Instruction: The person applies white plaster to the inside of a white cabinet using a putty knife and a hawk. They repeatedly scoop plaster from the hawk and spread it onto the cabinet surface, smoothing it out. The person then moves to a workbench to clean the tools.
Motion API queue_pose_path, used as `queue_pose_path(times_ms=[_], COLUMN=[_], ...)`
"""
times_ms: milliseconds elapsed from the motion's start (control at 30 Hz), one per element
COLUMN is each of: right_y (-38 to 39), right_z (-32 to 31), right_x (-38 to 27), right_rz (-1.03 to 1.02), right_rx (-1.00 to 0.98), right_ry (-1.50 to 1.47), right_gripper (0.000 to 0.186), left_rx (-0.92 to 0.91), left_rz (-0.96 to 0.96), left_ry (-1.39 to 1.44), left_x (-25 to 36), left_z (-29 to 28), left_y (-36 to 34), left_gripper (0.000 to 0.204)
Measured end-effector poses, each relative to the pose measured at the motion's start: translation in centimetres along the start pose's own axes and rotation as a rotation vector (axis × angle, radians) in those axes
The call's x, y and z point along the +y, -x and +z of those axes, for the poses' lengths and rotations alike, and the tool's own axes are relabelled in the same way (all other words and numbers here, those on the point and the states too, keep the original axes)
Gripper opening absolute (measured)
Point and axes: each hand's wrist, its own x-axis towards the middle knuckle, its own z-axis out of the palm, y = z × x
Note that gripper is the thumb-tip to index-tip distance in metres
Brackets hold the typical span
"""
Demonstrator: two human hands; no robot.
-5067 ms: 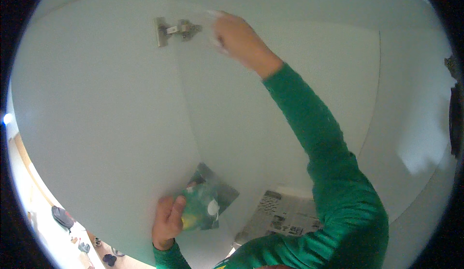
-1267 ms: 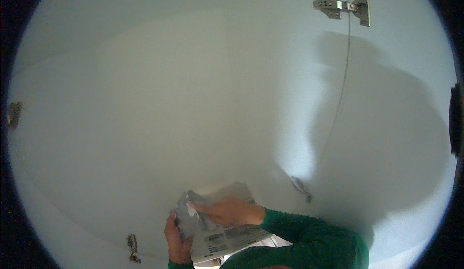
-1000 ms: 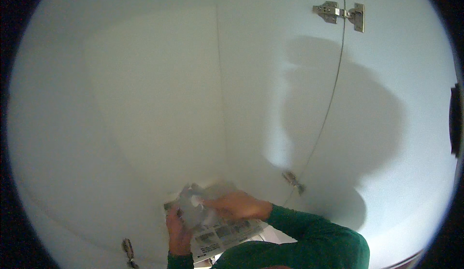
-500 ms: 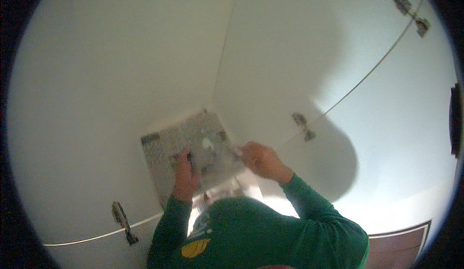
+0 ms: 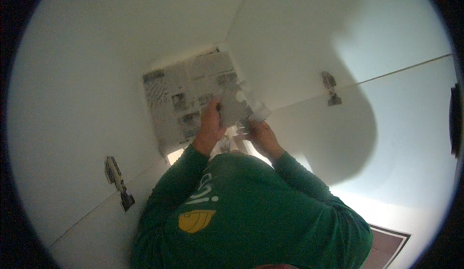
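Note:
A blurred, greyish, partly see-through flat piece (image 5: 235, 108) is between my hands; its kind cannot be made out. My left hand (image 5: 211, 124) grips its left edge, thumb up on the near face. At its lower right, my right hand (image 5: 263, 136) has its fingers curled round the edge, partly hidden and smeared. Beyond the piece lies a printed newspaper sheet (image 5: 162, 107), fitted into the corner between two white panels. My left hand overlaps the sheet's lower part.
White panels rise on both sides, the left panel (image 5: 87, 85) and the right panel (image 5: 290, 37). A metal hinge (image 5: 118, 182) sits low on the left, another hinge (image 5: 331, 88) on the right. A dark brown framed panel (image 5: 389, 247) shows at lower right.
Both hands appear higher in the view, and my right hand has come closer to my left. The newspaper and hinges have shifted with the view. The grey piece now shows more plainly between the hands.

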Motion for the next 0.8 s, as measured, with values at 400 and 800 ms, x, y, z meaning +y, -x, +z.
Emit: queue_pose_path(times_ms=[400,800], right_y=[-1.0,-12.0], right_z=[-4.2,3.5], right_x=[15.9,10.9], right_rz=[0.174,-0.816], right_rx=[-0.075,-0.35], right_ry=[0.249,0.29], right_gripper=[0.038,0.044], left_rx=[0.621,1.142], left_rz=[-0.397,-0.227], left_ry=[0.096,0.471], left_x=[-5.3,4.3], left_z=[-5.4,3.3], left_y=[7.5,15.9], left_gripper=[0.035,0.037])
